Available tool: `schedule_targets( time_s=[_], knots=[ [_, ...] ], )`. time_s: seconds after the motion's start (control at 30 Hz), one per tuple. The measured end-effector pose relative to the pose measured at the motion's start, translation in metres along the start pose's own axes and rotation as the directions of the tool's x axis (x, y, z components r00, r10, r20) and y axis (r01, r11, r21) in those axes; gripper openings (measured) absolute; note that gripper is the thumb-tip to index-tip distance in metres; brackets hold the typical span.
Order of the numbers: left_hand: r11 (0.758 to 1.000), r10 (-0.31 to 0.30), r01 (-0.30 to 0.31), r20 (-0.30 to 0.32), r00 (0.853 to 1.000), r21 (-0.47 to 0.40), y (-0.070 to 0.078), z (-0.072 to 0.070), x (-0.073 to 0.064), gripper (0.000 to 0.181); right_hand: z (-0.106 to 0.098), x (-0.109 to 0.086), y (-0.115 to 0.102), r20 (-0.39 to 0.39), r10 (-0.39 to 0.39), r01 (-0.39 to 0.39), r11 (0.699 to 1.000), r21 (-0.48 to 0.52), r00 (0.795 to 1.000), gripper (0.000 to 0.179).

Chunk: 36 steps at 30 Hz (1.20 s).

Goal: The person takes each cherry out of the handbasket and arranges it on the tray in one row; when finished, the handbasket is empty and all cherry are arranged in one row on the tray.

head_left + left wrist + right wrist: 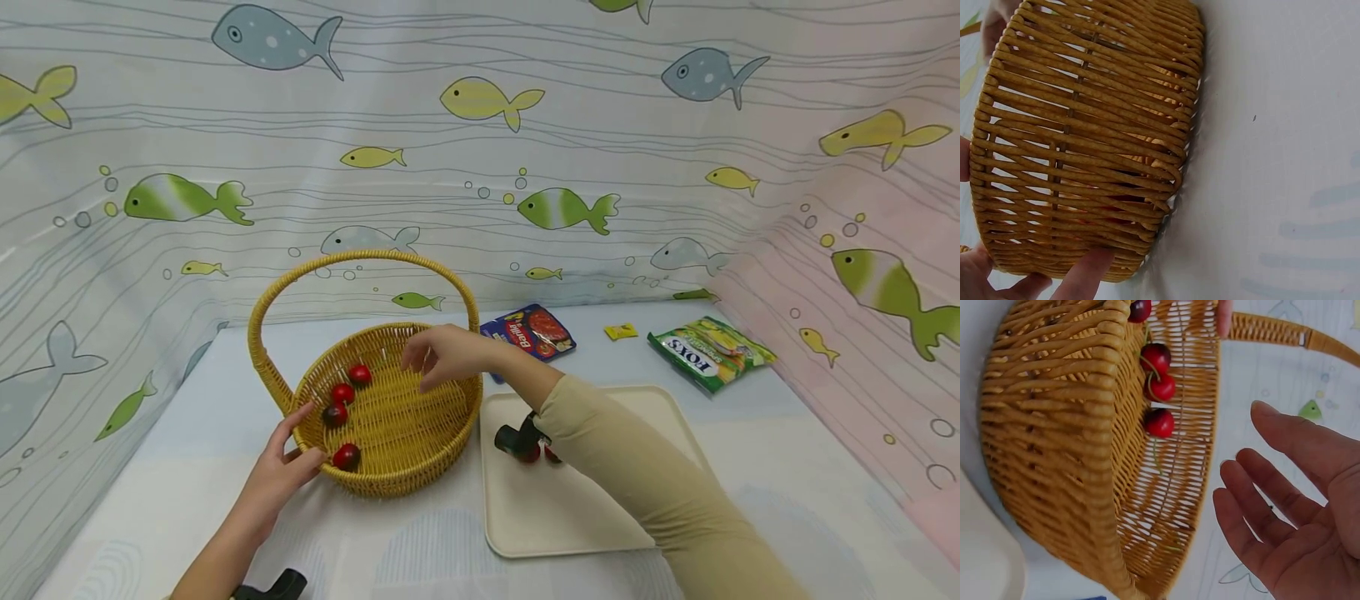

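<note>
A yellow-brown wicker basket (442, 467) with a tall arched handle holds several dark red cherries (342, 393), gathered along its left side. My left hand (273, 479) grips the basket's left rim; in the left wrist view some of its fingers (1088, 275) lie against the outer weave. Above the right part of the basket hovers my right hand (453, 354), holding nothing, its fingers loosely bent and apart in the right wrist view. More cherries (529, 454) lie on a cream tray (517, 525), partly hidden by the black wrist camera and right sleeve.
Behind the tray lies a blue Barilla pouch (551, 329), partly covered by the right arm. A small yellow packet (621, 332) and a green Fox's bag (708, 354) are at the back right. A fish-patterned curtain (450, 208) encloses the table.
</note>
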<state>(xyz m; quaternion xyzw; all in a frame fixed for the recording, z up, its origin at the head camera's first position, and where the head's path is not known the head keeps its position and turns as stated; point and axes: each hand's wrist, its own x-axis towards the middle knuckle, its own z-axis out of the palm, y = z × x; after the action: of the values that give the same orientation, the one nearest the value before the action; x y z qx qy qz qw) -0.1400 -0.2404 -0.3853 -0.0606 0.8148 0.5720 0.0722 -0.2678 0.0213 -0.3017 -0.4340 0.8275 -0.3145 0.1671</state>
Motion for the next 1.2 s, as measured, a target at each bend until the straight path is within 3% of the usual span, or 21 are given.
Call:
schedule_targets(
  time_s=[0.47,0.73,1.2],
  knots=[
    [1.0,0.005,-0.004,-0.009,1.0,0.017,-0.002,-0.007,0.001,0.071,0.012,0.054,0.005,0.017,0.11,-0.111,0.991,0.08,0.994,0.029],
    [1.0,0.017,-0.017,-0.015,1.0,0.004,-0.003,-0.008,-0.001,0.071,0.023,0.081,0.006,0.03,0.083,-0.085,0.994,0.066,0.996,0.034],
    [0.999,0.038,-0.038,-0.023,0.999,0.009,-0.003,-0.001,-0.001,0.069,0.043,0.097,0.025,0.107,0.147,-0.15,0.988,0.019,0.983,0.049]
  ],
)
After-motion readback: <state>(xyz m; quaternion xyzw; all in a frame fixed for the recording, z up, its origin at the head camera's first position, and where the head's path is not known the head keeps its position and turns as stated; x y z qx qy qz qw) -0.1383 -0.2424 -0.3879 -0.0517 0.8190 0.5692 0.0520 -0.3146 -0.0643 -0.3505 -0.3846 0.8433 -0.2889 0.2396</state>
